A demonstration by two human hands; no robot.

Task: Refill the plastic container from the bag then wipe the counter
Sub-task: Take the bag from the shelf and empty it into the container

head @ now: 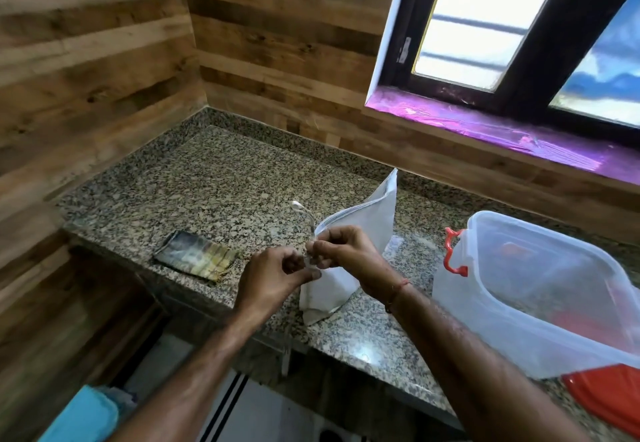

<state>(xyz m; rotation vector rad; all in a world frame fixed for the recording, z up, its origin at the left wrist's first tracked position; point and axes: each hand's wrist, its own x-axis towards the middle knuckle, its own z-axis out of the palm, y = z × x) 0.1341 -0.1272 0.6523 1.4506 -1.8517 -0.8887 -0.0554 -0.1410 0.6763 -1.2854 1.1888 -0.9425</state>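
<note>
Head view: early days imo. The left hand and right hand both pinch the tie on the bag, dead centre. At its 3 o'clock the plastic container sits open, apparently unfilled; cloth at 9 o'clock, table not yet wiped.

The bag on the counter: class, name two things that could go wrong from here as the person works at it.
1. The left hand and right hand pinch the bag at its top, and it stands near the front edge of the counter; a hard tug could tip it floorward.
2. The container sits apart on the right, so pouring may scatter contents between them.
</note>
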